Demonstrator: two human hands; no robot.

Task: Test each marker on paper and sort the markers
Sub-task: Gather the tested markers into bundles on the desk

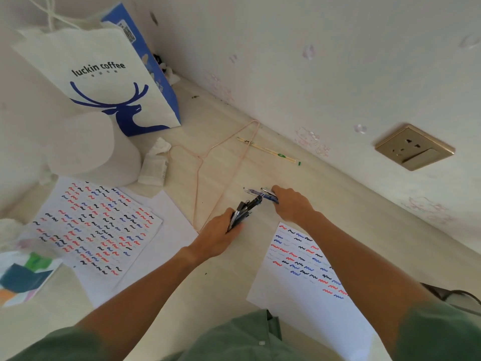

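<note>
Head view: both my arms stretched forward over desk (pixel 299 175). Left hand (pixel 221 234) gripping bundle of dark markers (pixel 246 208), right hand (pixel 292 204) curled round blue markers (pixel 261 195), just above squiggle-covered paper (pixel 307 259).

Paper bag (pixel 104 71) back left, paper stack (pixel 88 227) before it; hanger (pixel 216 162) between (chopsticks (pixel 268 151) behind); another sheet (pixel 307 277) right, wall socket (pixel 413 147) beyond.

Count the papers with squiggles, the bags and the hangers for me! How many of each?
Squiggle papers: 2
Paper bags: 1
Wire hangers: 1
Total: 4
</note>
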